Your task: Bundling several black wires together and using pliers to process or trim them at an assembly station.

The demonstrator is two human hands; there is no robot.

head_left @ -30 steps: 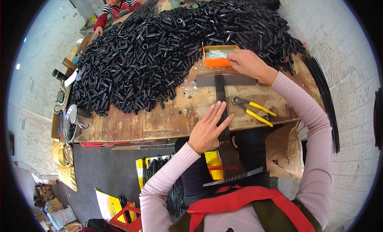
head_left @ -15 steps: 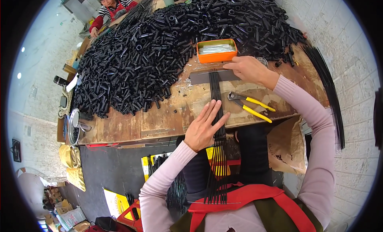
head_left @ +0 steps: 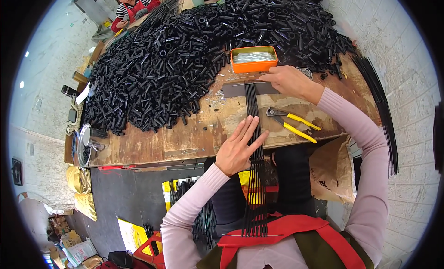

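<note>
A row of thin black rods (head_left: 254,116) lies side by side across a worn wooden table (head_left: 194,135), running from a grey flat plate (head_left: 236,89) down over the table's near edge onto my lap. My left hand (head_left: 239,148) lies flat on the rods at the table edge, fingers spread. My right hand (head_left: 289,80) rests at the plate's right end, fingers closed on a thin silvery pin laid across the rods' far ends. Just beyond the plate stands an orange tin (head_left: 254,59) with silvery pins in it.
A huge heap of short black tubes (head_left: 185,56) covers the table's far and left parts. Yellow-handled pliers (head_left: 292,122) lie right of the rods. More long black rods (head_left: 379,102) lean at the right edge. Another person (head_left: 132,3) sits at the far end. A paper sack (head_left: 330,169) hangs below.
My right hand has come back from the orange tin to the grey plate. My left hand stays flat on the rods. The view has shifted slightly.
</note>
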